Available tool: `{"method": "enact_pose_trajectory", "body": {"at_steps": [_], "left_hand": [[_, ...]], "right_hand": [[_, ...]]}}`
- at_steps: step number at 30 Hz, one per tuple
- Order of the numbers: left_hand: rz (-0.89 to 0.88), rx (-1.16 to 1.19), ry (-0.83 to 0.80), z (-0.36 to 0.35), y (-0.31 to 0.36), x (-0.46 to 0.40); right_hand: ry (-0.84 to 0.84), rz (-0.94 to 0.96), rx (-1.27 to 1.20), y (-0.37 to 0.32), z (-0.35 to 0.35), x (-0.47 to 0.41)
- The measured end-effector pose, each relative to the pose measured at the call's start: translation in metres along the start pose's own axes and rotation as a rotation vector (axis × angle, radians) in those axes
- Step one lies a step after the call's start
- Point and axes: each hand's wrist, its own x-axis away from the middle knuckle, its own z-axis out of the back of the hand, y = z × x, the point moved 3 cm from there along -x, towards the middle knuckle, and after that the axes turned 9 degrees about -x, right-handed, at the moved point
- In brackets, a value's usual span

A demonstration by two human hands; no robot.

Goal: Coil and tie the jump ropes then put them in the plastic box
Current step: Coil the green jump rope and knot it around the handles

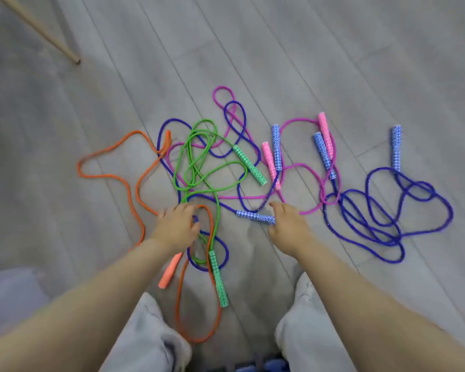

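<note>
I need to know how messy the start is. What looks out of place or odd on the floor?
The ropes lie tangled: the green rope, pink rope and blue ropes loop over one another, and the orange rope trails off to the left. None is coiled. No box is in view. Nothing looks damaged.

The floor (333, 49) is pale grey planks. On it lie an orange rope (134, 189) with a plain coral-orange handle (170, 271), a bright green rope (199, 162) with green handles (249, 164) printed in white diamonds, a magenta rope (306, 167) with pink white-patterned handles (271, 165), and dark blue-violet ropes (381, 210) with blue handles (255, 217) in white diamond and stripe print. The trousers (145, 339) are light grey.
</note>
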Motion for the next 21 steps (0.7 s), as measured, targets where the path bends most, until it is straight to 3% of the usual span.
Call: {"method": "enact_pose_trajectory", "body": {"at_steps": [4, 6, 12, 16, 21], "left_hand": [[0.163, 0.300, -0.354, -0.099, 0.005, 0.002], [0.200, 0.377, -0.442, -0.143, 0.016, 0.009], [0.329, 0.400, -0.257, -0.194, 0.046, 0.025], [0.314, 0.386, -0.190, -0.201, 0.058, 0.039], [0.224, 0.590, -0.048, -0.180, 0.063, 0.066]], "right_hand": [[-0.134, -0.047, 0.002, 0.013, -0.074, -0.006], [-0.154, -0.054, -0.023, 0.018, -0.109, 0.000], [-0.106, 0.002, -0.012, 0.015, -0.156, 0.032], [-0.082, 0.026, -0.046, 0.016, -0.159, 0.061], [-0.062, 0.024, -0.101, 0.012, -0.146, 0.085]]}}
